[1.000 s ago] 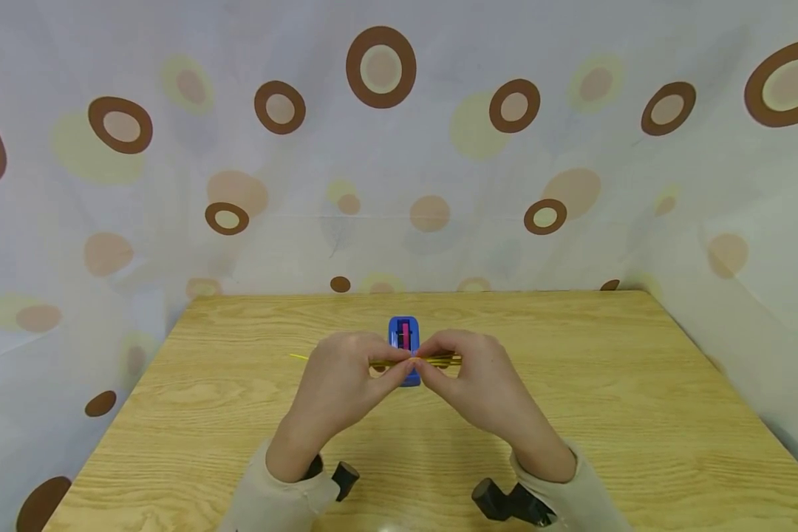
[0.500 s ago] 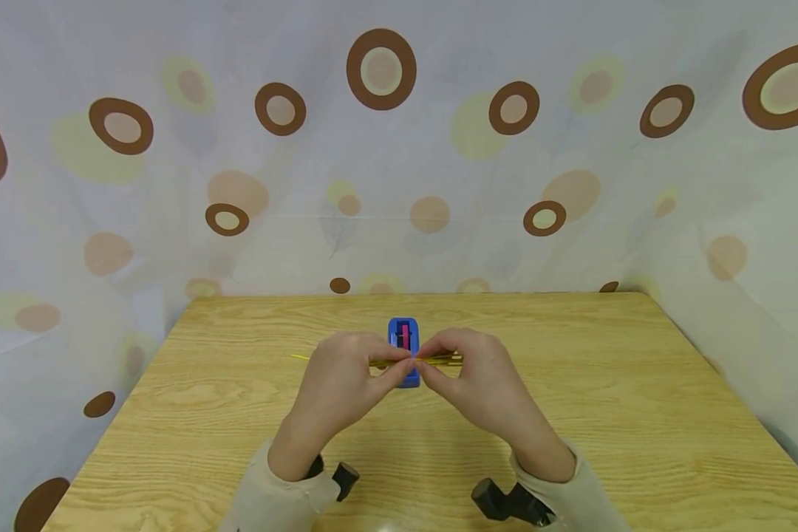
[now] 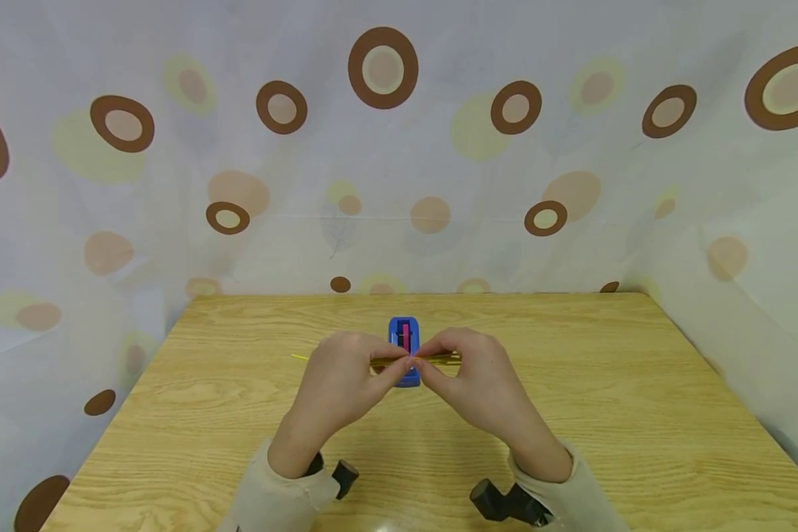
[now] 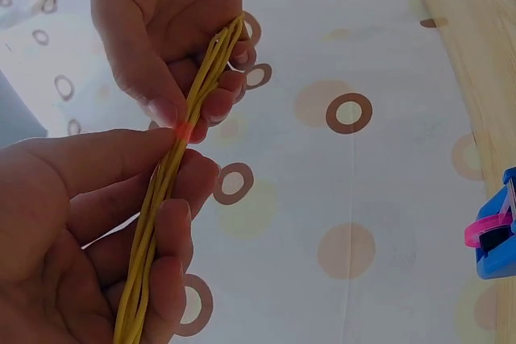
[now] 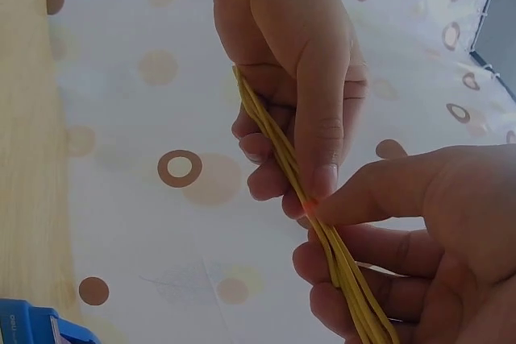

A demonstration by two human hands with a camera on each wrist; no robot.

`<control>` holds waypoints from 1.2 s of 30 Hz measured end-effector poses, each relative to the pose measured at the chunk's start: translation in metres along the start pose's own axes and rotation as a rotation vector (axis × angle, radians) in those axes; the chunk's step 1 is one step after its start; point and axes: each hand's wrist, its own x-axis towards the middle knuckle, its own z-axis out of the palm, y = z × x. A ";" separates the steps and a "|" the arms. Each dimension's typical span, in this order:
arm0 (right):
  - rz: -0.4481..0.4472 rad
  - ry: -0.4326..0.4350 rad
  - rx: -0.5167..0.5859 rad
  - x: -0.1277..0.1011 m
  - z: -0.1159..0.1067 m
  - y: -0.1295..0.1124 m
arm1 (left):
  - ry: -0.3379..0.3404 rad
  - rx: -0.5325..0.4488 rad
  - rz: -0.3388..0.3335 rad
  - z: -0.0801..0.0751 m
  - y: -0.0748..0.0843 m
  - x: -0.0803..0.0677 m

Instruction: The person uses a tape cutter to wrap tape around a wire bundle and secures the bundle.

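Note:
In the head view, both hands meet at the middle over the table. My left hand (image 3: 342, 377) pinches a bundle of thin yellow cord (image 4: 149, 235) between thumb and fingers. Beside it my right hand (image 3: 479, 380) pinches the same bundle, the fingertips of both hands touching or nearly so. The cord lies in several strands with looped ends, held level. A small pinkish-red band (image 4: 183, 130) shows on it between the two thumbs. Behind the hands stands a blue tape dispenser (image 3: 414, 334) with a pink tape roll (image 3: 405, 332), its near part partly covered by the fingers.
The light wooden table (image 3: 226, 414) spans the lower head view. A patterned white cloth (image 3: 432, 148) hangs behind it and at both sides. Black wrist mounts (image 3: 505, 502) show at the cuffs.
Both hands keep the bundle in nearly the same place. Only very slight finger shifts show at the middle; the tape dispenser stays put.

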 end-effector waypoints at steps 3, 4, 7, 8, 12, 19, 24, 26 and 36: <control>0.010 -0.006 0.011 0.000 0.000 0.000 | 0.006 0.003 0.000 0.000 0.000 0.000; 0.012 -0.007 0.013 0.000 -0.001 0.000 | 0.007 0.003 0.000 0.000 0.001 0.000; 0.016 -0.011 0.023 0.000 -0.001 0.000 | 0.015 0.005 0.006 0.000 0.001 0.000; 0.018 -0.011 0.024 0.000 -0.001 0.000 | 0.020 0.006 0.010 0.000 0.001 0.000; 0.031 -0.020 0.035 0.000 -0.001 0.000 | 0.040 0.005 0.034 -0.001 0.001 -0.001; 0.044 -0.074 0.036 0.000 -0.002 0.002 | 0.061 0.012 0.074 -0.001 0.002 -0.001; 0.038 -0.092 0.028 0.000 -0.002 0.003 | 0.070 0.011 0.083 0.000 0.001 -0.002; 0.036 -0.089 0.027 0.000 -0.001 0.003 | 0.073 0.011 0.081 0.000 0.000 -0.002; 0.046 -0.048 0.010 0.001 0.002 0.000 | 0.078 0.015 0.073 0.000 0.001 -0.002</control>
